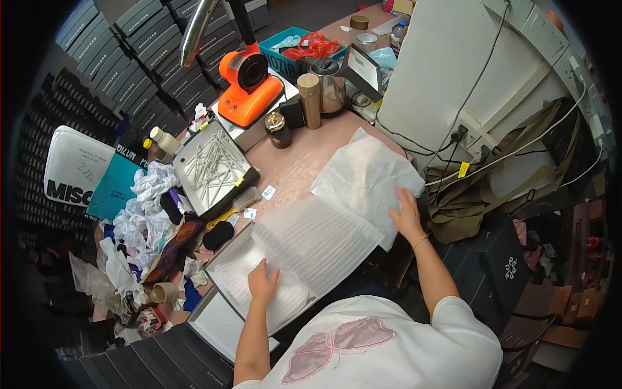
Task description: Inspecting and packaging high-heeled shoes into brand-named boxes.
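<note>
My left hand (262, 282) lies flat, fingers spread, on white tissue paper inside an open shallow box (223, 256) at the near edge of the pink table (291, 165). A ribbed white foam sheet (317, 243) lies over the box's right part. My right hand (407, 217) presses with fingers apart on the right edge of a crumpled white paper sheet (366, 178) that overlaps the foam sheet. Neither hand grips anything.
An orange machine (249, 87) stands at the back, with a brown cylinder (310, 100), a metal kettle (332, 87) and a small dark jar (277, 129). A tray of metal rods (210, 168) sits left. Crumpled paper (139, 220) litters the left; dark boxes (155, 58) are stacked behind.
</note>
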`<state>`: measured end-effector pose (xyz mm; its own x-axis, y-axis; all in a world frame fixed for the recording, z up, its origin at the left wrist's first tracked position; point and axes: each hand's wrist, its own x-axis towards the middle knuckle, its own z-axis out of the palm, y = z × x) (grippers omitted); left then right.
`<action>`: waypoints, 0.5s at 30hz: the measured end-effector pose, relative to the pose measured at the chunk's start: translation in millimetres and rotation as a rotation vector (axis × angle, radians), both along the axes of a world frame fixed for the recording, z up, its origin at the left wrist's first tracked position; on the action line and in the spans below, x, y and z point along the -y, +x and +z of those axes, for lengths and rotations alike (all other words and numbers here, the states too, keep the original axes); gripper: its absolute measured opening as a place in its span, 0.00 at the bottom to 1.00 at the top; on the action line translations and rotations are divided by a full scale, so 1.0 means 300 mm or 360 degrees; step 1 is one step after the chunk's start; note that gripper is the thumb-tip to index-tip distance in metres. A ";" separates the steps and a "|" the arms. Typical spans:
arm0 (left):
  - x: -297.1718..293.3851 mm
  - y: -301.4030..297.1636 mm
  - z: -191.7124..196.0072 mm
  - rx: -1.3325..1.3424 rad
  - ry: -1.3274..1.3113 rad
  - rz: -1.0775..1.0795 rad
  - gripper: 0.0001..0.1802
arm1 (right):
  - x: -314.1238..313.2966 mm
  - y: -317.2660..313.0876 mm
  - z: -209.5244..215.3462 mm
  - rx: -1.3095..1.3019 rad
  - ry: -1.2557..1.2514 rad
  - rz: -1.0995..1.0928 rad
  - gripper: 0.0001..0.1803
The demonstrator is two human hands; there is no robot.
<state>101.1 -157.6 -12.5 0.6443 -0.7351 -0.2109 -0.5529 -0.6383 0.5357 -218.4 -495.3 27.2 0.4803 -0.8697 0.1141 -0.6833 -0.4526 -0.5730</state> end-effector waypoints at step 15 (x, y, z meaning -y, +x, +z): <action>0.514 -0.230 0.420 -0.0146 -0.1167 -0.0412 0.16 | 0.380 0.091 0.119 0.0944 0.1199 0.0157 0.18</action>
<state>32.1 -311.8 113.5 0.4369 -0.8317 0.3426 -0.5687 0.0397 0.8216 -191.2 -609.4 62.9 0.5990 -0.7727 -0.2098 -0.1673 0.1355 -0.9766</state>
